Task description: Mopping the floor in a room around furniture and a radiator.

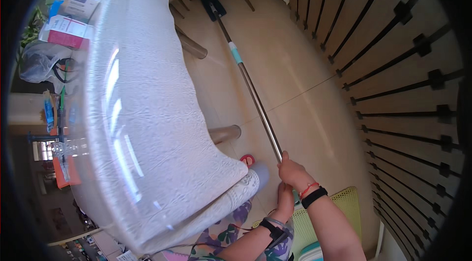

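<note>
A flat mop (260,106) stretches away from me over the floor. Its pole is shiny metal with a white and teal collar partway along. The dark rectangular mop head (220,13) lies flat on the floor at the far end, beside the legs of a piece of furniture. My right hand (293,171) is wrapped round the pole near its close end. Just below it, my left hand (285,199) is closed about the handle end, where a bit of teal grip shows. My fingers are partly hidden on the pole's far side.
A table with a pale patterned cover (147,89) fills the left, boxes (81,7) and a plastic bag (39,64) at its far side. Table legs (227,134) stand near the pole. Dark-barred railing (393,113) lines the right. A yellow-green mesh mat (339,207) lies by my right forearm.
</note>
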Action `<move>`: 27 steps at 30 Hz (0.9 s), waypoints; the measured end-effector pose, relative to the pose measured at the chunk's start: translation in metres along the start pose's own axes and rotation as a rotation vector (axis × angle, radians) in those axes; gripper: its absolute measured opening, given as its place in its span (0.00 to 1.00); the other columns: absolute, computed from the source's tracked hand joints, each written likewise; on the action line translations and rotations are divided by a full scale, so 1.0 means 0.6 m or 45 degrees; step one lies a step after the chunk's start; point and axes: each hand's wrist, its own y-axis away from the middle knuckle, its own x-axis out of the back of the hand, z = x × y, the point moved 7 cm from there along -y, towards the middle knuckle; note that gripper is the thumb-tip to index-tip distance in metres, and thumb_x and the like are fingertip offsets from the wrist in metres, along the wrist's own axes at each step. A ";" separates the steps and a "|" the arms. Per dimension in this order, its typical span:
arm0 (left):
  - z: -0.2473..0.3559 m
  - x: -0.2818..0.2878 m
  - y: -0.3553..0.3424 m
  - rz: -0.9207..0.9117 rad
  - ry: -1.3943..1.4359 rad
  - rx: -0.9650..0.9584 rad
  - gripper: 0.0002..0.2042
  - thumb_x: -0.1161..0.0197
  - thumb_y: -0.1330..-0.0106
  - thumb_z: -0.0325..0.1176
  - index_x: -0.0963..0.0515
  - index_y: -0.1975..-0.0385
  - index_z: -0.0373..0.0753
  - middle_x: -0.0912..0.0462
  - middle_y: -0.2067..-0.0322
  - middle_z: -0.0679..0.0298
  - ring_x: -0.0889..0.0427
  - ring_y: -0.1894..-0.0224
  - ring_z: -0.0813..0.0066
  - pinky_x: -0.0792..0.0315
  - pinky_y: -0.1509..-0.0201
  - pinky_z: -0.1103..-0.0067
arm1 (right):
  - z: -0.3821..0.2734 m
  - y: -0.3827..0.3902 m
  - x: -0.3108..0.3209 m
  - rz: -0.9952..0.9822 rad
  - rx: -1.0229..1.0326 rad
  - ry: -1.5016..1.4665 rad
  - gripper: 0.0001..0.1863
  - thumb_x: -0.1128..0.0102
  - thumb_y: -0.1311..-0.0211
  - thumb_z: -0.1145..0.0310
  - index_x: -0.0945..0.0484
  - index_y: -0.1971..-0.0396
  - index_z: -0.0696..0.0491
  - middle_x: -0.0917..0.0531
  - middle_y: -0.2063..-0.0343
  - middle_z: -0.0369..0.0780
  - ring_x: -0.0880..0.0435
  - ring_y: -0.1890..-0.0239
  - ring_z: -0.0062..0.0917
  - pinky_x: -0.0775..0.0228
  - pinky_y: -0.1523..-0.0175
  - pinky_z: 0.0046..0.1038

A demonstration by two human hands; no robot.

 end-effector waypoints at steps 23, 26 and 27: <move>0.304 -0.104 0.316 -0.559 0.894 0.548 0.21 0.59 0.32 0.56 0.28 0.66 0.43 0.27 0.79 0.65 0.31 0.82 0.73 0.38 0.79 0.78 | -0.252 0.281 0.140 0.170 0.312 -0.171 0.31 0.55 0.37 0.61 0.52 0.42 0.63 0.23 0.66 0.62 0.23 0.63 0.55 0.31 0.56 0.46; 0.274 -0.050 0.435 -0.494 0.919 0.720 0.24 0.60 0.33 0.58 0.30 0.66 0.40 0.32 0.79 0.64 0.35 0.79 0.73 0.40 0.74 0.77 | -0.241 0.379 0.072 0.018 0.356 -0.199 0.31 0.55 0.37 0.60 0.54 0.42 0.62 0.23 0.70 0.62 0.22 0.68 0.56 0.31 0.61 0.48; 0.268 -0.047 0.467 -0.439 0.828 0.724 0.24 0.61 0.33 0.58 0.31 0.66 0.40 0.32 0.79 0.64 0.34 0.77 0.72 0.40 0.72 0.77 | -0.224 0.399 0.053 -0.006 0.350 -0.264 0.33 0.55 0.37 0.60 0.56 0.41 0.62 0.23 0.71 0.62 0.22 0.69 0.56 0.31 0.62 0.48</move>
